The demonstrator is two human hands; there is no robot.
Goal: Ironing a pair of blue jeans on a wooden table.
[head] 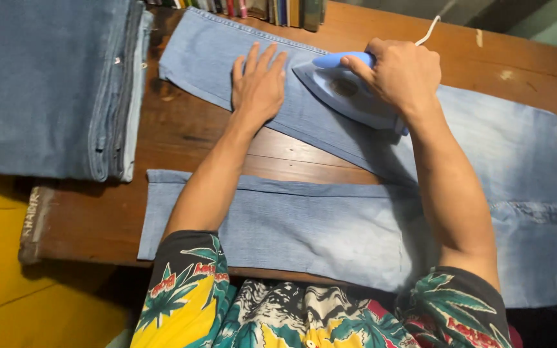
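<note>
the table (182,138) bears our jeans (485,148), legs spread apart. we keep the far leg taut under our flat, released left hand (258,84) and, right hand (402,72) clenched on the iron (343,90), glide slowly toward the fingers without lingering.

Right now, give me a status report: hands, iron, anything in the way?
Left hand flat on the jeans leg. Right hand gripping the blue iron, soleplate down on the denim. Folded jeans stack lies apart, left.

Lt blue jeans (330,232), blue iron (346,87), brown table (182,129), floor (8,303) prob. yellow.
</note>
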